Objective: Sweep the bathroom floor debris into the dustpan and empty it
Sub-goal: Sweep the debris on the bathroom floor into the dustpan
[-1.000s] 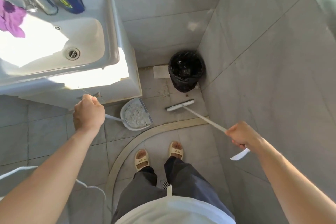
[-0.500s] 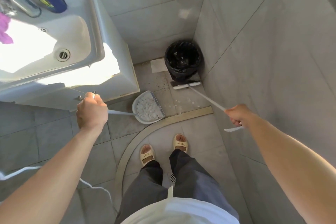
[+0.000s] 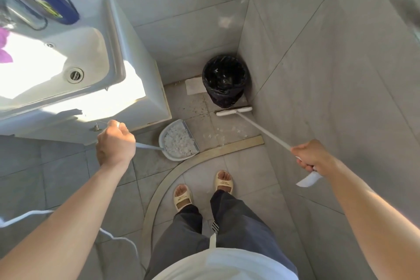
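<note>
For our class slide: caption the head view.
Left hand holds a debris-filled dustpan; right hand holds the broom by the bin.

Dustpan left of broom

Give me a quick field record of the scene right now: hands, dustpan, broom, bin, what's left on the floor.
left hand: grips dustpan handle
right hand: grips broom handle
dustpan: on the floor by the cabinet, holds white bits
broom head: on the floor at the foot of the bin
bin: in the corner, black liner
loose bits: white scraps on the tile between dustpan and broom
</note>
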### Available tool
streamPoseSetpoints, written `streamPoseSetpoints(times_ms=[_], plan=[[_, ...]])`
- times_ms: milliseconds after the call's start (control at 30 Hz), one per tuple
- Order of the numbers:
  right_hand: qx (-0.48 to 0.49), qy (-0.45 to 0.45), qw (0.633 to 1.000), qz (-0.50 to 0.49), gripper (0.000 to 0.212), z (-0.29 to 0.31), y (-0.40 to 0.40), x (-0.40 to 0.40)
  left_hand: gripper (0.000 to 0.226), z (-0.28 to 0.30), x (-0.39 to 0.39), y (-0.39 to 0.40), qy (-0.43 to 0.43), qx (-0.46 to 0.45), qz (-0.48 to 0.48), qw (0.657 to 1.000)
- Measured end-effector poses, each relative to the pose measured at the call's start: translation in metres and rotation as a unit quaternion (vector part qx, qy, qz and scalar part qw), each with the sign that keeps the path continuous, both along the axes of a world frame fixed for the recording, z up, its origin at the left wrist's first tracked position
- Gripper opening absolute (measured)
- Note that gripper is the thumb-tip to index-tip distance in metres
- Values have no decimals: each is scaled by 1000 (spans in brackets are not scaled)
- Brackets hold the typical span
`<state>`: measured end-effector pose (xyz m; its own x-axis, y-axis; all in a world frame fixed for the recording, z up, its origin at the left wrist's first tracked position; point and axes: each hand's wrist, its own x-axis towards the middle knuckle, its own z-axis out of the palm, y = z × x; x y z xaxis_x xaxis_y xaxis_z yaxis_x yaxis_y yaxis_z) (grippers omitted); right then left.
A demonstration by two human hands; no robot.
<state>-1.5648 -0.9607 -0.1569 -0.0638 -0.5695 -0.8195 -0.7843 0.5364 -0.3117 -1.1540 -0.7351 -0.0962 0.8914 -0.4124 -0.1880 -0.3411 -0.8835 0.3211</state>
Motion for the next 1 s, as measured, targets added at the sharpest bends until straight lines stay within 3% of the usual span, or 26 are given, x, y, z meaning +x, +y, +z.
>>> streamPoseSetpoints(times_ms=[267,433,567,833,1000], plan=[[-64,39,995,66,19,-36,-33,21,26,-3,-2,-2,1,9,9,1000],[42,29,998,-45,22,-68,-15,-12,28,-5,-6,-1,2,18,20,1000],[94,-34,987,-127,17,-57,18,-14,24,-4,-6,-2,-9,12,1,1000],[74,-64,980,-173,19,2,43,-13,24,4,-10,-15,6,-3,-23,1000],[39,-51,981,-181,17,0,63,3,24,8,-1,-13,-1,8,-29,1000]])
